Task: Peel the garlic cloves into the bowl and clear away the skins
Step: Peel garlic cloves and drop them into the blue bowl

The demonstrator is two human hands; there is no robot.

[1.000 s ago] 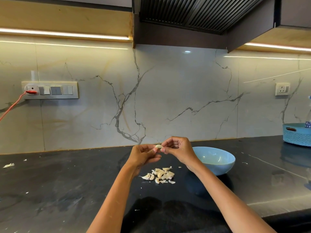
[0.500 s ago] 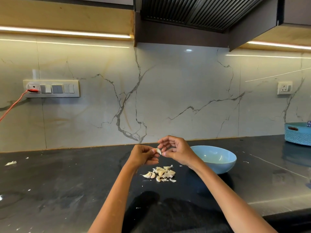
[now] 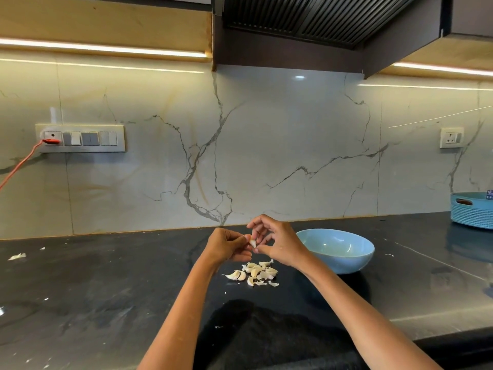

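A garlic clove point(image 3: 253, 243), now lowered slightly, is being pinched between left hand point(image 3: 226, 247) and right hand point(image 3: 277, 244), its skin being worked loose above the pile point(image 3: 253, 273), left of the bowl point(image 3: 336, 249).

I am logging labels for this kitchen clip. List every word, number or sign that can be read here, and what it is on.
None can be read.
The small blue item above the basket may carry print, too small to read.
The switch panel and the wall socket show no lettering.

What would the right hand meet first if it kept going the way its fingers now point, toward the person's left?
Most likely the garlic clove it already pinches, then the left hand gripping its other side; depth is hard to judge.
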